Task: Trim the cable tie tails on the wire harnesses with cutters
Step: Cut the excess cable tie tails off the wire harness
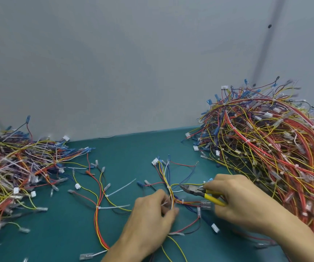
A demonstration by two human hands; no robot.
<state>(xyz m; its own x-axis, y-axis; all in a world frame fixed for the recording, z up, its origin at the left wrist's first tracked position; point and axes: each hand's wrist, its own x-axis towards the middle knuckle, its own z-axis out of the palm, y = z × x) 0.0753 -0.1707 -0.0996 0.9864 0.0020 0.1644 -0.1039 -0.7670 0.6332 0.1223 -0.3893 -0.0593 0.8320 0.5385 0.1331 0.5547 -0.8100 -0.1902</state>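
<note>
The harness is laid on the worktop, centre front. The cutters are best set flush to the head of the cable tie, with the wires kept clear of the blades. The left hand grip is pinched on the wire bundle below the tie. The right hand grip is curled round the yellow handles, the nose just beside the tie.

- Teal table: carries all items listed.
- Tall harness pile: close right of right-hand fingers.
- Low harness pile: well left of left-hand fingers.
- Loose harness, long tie tails: just left of left-hand fingers.
- Single harness: between both sets of fingers.
</note>
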